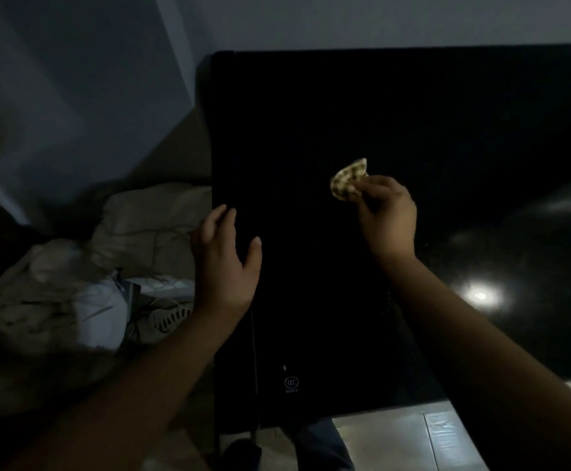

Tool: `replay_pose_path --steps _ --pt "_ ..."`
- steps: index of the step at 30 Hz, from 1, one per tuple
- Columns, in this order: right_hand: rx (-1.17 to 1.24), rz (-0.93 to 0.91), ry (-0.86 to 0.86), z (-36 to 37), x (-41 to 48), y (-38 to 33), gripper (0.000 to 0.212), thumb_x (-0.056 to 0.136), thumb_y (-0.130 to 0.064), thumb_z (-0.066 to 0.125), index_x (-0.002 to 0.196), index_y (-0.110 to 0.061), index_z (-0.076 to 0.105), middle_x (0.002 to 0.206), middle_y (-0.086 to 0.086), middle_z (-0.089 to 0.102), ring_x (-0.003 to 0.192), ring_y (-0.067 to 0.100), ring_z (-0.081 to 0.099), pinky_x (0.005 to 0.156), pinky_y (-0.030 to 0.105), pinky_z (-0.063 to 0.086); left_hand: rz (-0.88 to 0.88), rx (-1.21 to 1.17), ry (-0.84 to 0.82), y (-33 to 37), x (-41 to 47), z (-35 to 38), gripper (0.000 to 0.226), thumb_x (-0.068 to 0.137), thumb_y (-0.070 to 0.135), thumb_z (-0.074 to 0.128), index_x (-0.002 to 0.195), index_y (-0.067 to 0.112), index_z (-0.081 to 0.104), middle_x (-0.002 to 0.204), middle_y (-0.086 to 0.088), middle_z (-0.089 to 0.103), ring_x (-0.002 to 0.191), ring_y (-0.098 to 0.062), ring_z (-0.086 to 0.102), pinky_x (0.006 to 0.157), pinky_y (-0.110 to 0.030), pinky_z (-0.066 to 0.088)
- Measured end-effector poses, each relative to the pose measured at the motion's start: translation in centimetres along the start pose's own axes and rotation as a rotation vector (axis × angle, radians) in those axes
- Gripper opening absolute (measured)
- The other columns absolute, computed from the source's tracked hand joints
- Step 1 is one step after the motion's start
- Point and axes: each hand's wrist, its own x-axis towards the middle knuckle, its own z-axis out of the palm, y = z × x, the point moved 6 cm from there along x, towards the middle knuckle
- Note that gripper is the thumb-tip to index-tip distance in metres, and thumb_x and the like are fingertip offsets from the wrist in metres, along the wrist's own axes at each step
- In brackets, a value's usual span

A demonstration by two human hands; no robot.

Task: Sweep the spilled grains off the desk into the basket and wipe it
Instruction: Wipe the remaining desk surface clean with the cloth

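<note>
Left of the desk (pixel 311 113), crumpled fabric (pixel 141 219)

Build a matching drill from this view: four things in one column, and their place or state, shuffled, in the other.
Things:
1. left hand
2. checked cloth
3. glare spot
4. pale heap

Place or state:
a. lower down, left of the desk
b. pinched by the right hand
c. open, at the desk's left edge
d. on the glossy top, right side

Pairs: 1-c; 2-b; 3-d; 4-a
</note>
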Motion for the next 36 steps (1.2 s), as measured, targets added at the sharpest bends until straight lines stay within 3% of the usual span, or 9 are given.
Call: replay_pose_path --steps 4,8,12,14,17,22,25,30,36 --pt "0.019 -0.067 -0.030 0.9 -6.2 -1.2 0.026 0.088 -0.014 0.066 0.112 -0.025 0.069 0.118 -0.005 0.062 0.109 0.013 0.056 0.095 0.036 0.048 -0.008 0.045 0.006 -0.6 -1.5 0.0 0.052 0.094 0.027 0.055 0.139 0.003 0.043 0.147 -0.009 0.033 0.133 -0.027 0.029 0.107 -0.025 0.025" --pt "0.015 -0.160 -0.084 0.9 -12.2 -3.5 0.029 0.084 -0.012 0.069 0.111 -0.023 0.069 0.117 -0.004 0.063 0.106 0.012 0.058 0.089 0.037 0.051 0.013 0.095 0.025 -0.7 -1.7 -0.1 0.052 0.095 0.030 0.052 0.141 0.009 0.042 0.148 -0.004 0.033 0.133 -0.024 0.029 0.105 -0.023 0.026" --pt "0.173 -0.019 -0.109 -1.2 -10.0 -3.4 0.026 0.089 -0.012 0.064 0.109 -0.028 0.068 0.113 -0.016 0.062 0.106 0.006 0.060 0.092 0.039 0.052 0.027 0.110 0.029 -0.7 -1.6 0.2 0.050 0.096 0.030 0.050 0.140 0.007 0.042 0.148 -0.005 0.033 0.132 -0.026 0.030 0.105 -0.027 0.029" --pt "0.128 0.007 -0.015 -2.2 -8.0 -2.7 0.026 0.090 -0.014 0.063 0.110 -0.031 0.066 0.112 -0.019 0.060 0.107 0.006 0.059 0.095 0.040 0.051 0.026 0.111 0.022 -0.9 -1.5 0.3 0.051 0.096 0.032 0.047 0.140 0.006 0.043 0.149 -0.005 0.033 0.132 -0.028 0.031 0.107 -0.032 0.032" --pt "0.042 0.059 -0.035 -1.5 -7.7 -1.3 0.027 0.090 -0.018 0.063 0.110 -0.037 0.061 0.109 -0.022 0.056 0.108 0.003 0.055 0.098 0.037 0.049 0.024 0.117 0.024 -0.9 -1.5 0.3 0.054 0.095 0.035 0.042 0.140 0.007 0.042 0.149 -0.004 0.032 0.133 -0.028 0.030 0.107 -0.039 0.035" --pt "-0.015 -0.046 -0.018 -0.2 -14.6 -3.1 0.029 0.086 -0.012 0.067 0.110 -0.027 0.069 0.112 -0.009 0.063 0.103 0.010 0.057 0.089 0.032 0.050 0.021 0.154 0.037 -0.6 -1.6 0.3 0.050 0.097 0.028 0.047 0.141 0.006 0.040 0.150 -0.004 0.030 0.135 -0.027 0.027 0.107 -0.032 0.031" --pt "0.049 -0.037 -0.100 -0.5 -16.8 -3.8 0.023 0.086 -0.019 0.064 0.107 -0.029 0.069 0.111 -0.014 0.063 0.101 0.006 0.059 0.084 0.031 0.053 0.032 0.149 0.031 -0.6 -1.7 0.2 0.050 0.097 0.028 0.048 0.141 0.006 0.041 0.149 -0.005 0.031 0.134 -0.027 0.029 0.105 -0.029 0.030" --pt "0.064 0.069 0.164 -3.9 -14.7 -1.7 0.024 0.087 -0.013 0.068 0.108 -0.026 0.070 0.107 -0.015 0.063 0.101 0.007 0.062 0.088 0.034 0.054 0.029 0.128 0.041 -0.8 -1.6 0.3 0.050 0.096 0.027 0.048 0.140 0.006 0.041 0.149 -0.005 0.032 0.134 -0.027 0.032 0.107 -0.030 0.032" --pt "-0.057 0.021 0.144 -1.7 -19.6 -1.6 0.027 0.087 -0.015 0.066 0.113 -0.021 0.069 0.120 -0.005 0.063 0.114 0.008 0.055 0.095 0.026 0.048 0.044 0.150 0.040 -0.5 -1.8 0.0 0.049 0.096 0.025 0.049 0.139 0.003 0.043 0.147 -0.009 0.035 0.130 -0.032 0.032 0.105 -0.036 0.033"
